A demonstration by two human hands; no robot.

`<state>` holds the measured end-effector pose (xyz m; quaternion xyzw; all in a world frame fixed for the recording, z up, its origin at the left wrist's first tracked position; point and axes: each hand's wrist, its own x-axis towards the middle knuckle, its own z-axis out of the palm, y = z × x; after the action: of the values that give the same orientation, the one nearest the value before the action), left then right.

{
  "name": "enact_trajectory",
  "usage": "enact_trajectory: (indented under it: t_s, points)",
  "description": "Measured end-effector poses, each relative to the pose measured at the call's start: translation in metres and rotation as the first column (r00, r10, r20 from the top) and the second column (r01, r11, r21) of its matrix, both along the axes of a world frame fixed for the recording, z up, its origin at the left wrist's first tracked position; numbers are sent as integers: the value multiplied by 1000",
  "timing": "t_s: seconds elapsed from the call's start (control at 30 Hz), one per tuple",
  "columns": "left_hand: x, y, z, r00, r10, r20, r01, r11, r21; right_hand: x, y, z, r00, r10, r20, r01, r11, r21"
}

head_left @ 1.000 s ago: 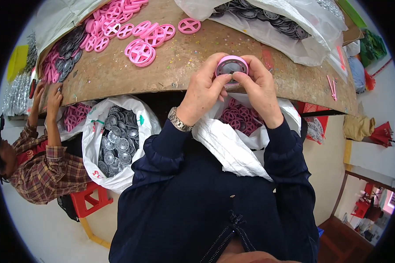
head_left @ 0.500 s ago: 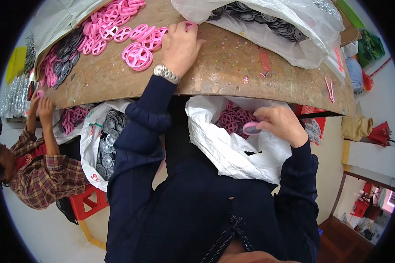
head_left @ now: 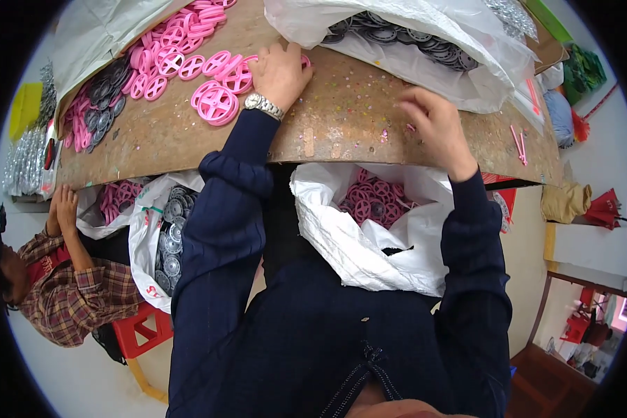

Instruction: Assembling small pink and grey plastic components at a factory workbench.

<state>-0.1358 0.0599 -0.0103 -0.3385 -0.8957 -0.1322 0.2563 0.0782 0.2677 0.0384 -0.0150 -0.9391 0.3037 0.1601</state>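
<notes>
My left hand (head_left: 280, 78), with a metal watch on its wrist, is on the table's near side, its fingers bent over a pink wheel ring (head_left: 306, 62) that shows only in part. Beside it lie several loose pink spoked wheels (head_left: 217, 104). Over the table to the right hovers my right hand (head_left: 439, 132), slightly blurred, its fingers loosely bent and apart with no wheel visible in them. Below the table edge, at my lap, a white sack (head_left: 348, 247) gapes around pink wheels with grey centres (head_left: 376, 198).
Dark grey discs (head_left: 397, 36) fill a white bag (head_left: 460, 87) at the back right. Pink wheels and grey discs (head_left: 104, 90) are heaped at the left. Another person (head_left: 70, 285) sits at the left, near a sack of grey discs (head_left: 171, 244). Pink sticks (head_left: 518, 144) lie at the right.
My right hand has gone from the lap sack up over the table, and the pink-rimmed grey disc it held is out of its fingers. The neighbour's hands have dropped to the table edge.
</notes>
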Motion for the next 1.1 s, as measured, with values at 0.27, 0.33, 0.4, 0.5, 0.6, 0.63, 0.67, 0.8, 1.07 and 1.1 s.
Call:
enact_trajectory:
  t_s: [0.27, 0.33, 0.4, 0.5, 0.6, 0.63, 0.67, 0.8, 1.07, 1.1]
  points:
    - [67, -19, 11, 913, -353, 206, 229, 859, 457, -101, 52, -25, 936, -346, -63, 318, 909, -270]
    - [84, -24, 13, 863, -410, 295, 204, 817, 539, -121, 60, -33, 929, -368, -37, 345, 897, -277]
    - [95, -24, 10, 798, -476, 370, 172, 768, 618, -136, 74, -40, 919, -395, -12, 376, 883, -280]
    - [104, -32, 2, 299, -818, 492, -119, 480, 869, -157, 83, -44, 902, -416, 119, 432, 882, -188]
    - [111, -40, 2, 79, -903, 423, -402, 359, 842, -170, 80, -48, 889, -453, 73, 451, 892, 33]
    - [113, -41, 3, 79, -903, 421, -401, 358, 843, -173, 84, -51, 892, -443, 91, 443, 896, 19]
    - [114, -41, 4, 36, -932, 361, -476, 302, 826, -176, 88, -53, 895, -434, 108, 436, 900, 5]
    - [110, -33, 4, -86, -984, 153, -607, 174, 776, -175, 118, -68, 912, -403, -78, 394, 913, -106]
    - [102, -35, -4, -131, -989, 75, -686, 145, 713, -95, 45, -14, 950, -288, 122, 293, 688, -664]
    - [102, -34, -4, -127, -989, 69, -690, 138, 710, -85, 34, -12, 975, -200, 93, 202, 636, -745]
